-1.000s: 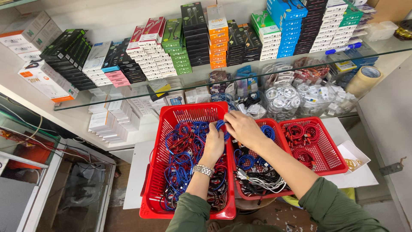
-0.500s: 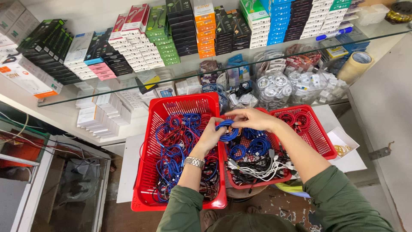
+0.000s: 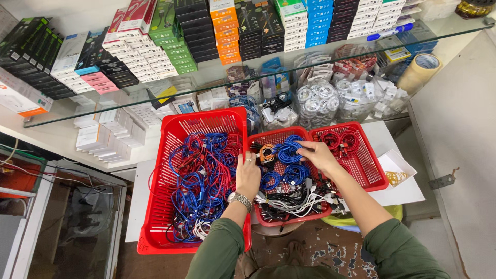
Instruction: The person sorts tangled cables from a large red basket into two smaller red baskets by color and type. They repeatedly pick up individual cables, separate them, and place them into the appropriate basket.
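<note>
Right hand (image 3: 316, 155) pinches blue coiled cable (image 3: 287, 150) over middle red basket (image 3: 289, 219) — left hand (image 3: 248, 173) rests loose on its left rim, holding nothing.

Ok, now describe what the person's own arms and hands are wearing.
Both arms wear long olive-green sleeves, pushed up so the forearms are bare. The left hand has a silver metal-link wristwatch at the wrist and what looks like a ring on one finger. The right hand shows no watch; rings cannot be made out.
</note>
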